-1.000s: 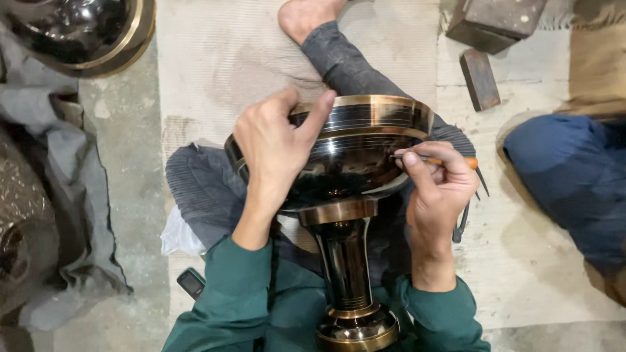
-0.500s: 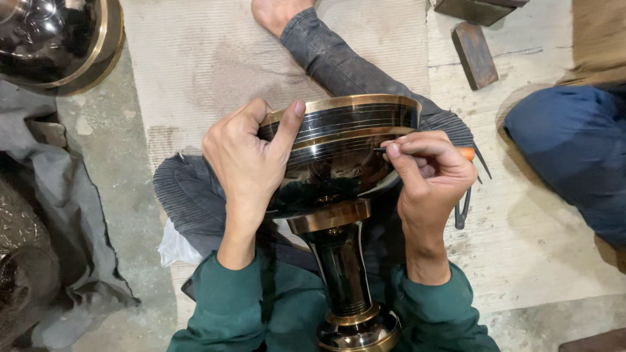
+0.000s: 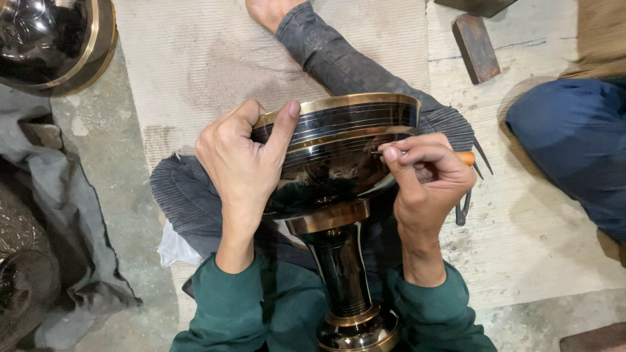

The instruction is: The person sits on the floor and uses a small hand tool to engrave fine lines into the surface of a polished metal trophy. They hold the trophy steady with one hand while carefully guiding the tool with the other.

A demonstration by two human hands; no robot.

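Second dark brass-rimmed bowl (image 3: 55, 42) top left on grey cloth (image 3: 72, 248), left hand (image 3: 244, 163) grip clamped on black-and-brass pedestal vase (image 3: 339, 163) lying across lap, right hand (image 3: 427, 179) grip pinching orange-handled engraving tool (image 3: 456, 156) against bowl wall, metal block (image 3: 476, 47) upper right on floor

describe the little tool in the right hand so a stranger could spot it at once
Start at the big black and brass goblet-shaped vessel lying across the person's lap. On its right side the right hand pinches a thin engraving tool, metal tip against the dark bowl. Its orange handle end sets it apart.
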